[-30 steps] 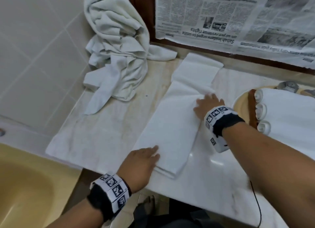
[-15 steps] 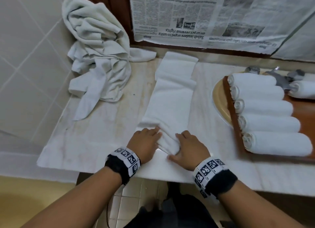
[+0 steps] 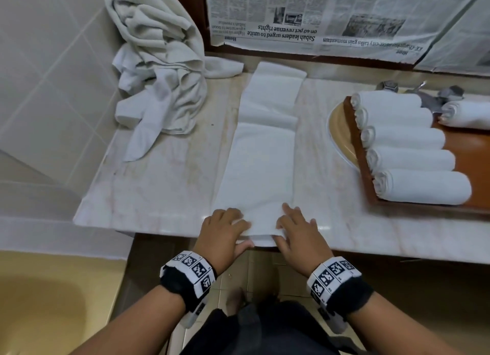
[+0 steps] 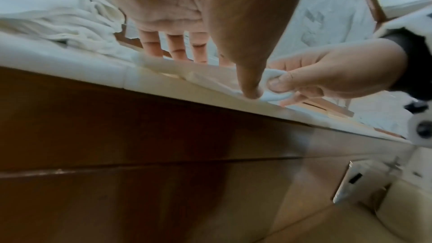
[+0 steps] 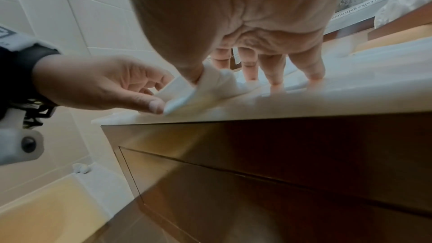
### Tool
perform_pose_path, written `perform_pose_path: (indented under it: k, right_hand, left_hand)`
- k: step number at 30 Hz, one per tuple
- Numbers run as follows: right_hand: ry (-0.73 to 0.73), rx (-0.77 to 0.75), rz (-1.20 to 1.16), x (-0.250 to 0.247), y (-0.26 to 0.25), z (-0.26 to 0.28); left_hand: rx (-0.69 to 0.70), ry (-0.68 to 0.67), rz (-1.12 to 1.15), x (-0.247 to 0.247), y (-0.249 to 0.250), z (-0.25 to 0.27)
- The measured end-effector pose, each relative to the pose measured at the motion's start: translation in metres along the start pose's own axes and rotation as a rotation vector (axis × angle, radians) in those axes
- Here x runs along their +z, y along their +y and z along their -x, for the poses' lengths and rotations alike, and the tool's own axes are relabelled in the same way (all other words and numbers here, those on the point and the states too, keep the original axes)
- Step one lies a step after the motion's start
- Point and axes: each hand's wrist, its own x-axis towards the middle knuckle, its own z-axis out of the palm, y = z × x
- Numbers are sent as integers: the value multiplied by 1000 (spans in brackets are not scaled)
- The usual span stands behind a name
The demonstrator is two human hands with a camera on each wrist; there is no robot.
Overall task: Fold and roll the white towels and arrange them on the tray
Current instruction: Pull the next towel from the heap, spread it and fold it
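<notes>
The long folded white terry towel (image 3: 261, 153) lies flat at frame centre on the pale marble counter (image 3: 164, 195). Its near edge is pinched by left hand (image 3: 222, 235) and right hand (image 3: 299, 235), fingers curled around it. Soft, light, limp cloth, probably non-slip; both near corners should be held to start the roll.

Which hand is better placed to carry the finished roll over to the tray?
Right, probably. The right hand grips the folded towel's near end on the side toward the tray; the left hand is farther away.

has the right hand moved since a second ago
Yes. The right hand has come from mid-towel, beside the tray, to the folded towel's near end at the counter edge.
</notes>
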Motion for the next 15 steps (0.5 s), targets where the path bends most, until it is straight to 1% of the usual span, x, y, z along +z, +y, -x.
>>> perform_pose_path:
  k: [3, 7, 9, 11, 13, 15]
  right_hand:
    - [16, 31, -47, -1, -3, -1]
    - [100, 24, -200, 0, -4, 3]
    - [151, 4, -244, 4, -1, 7]
    - [165, -45, -175, 12, 4, 10]
    - [112, -105, -60, 17, 9, 12]
    - [59, -135, 13, 19, 12, 15]
  left_hand:
    - [-171, 29, 69, 3, 7, 0]
    - [-509, 25, 155, 11, 9, -1]
    - [-636, 23, 171, 10, 7, -1]
    - [-670, -6, 149, 9, 6, -3]
    - [-666, -14, 116, 8, 7, -3]
    - [-622, 9, 113, 9, 7, -1]
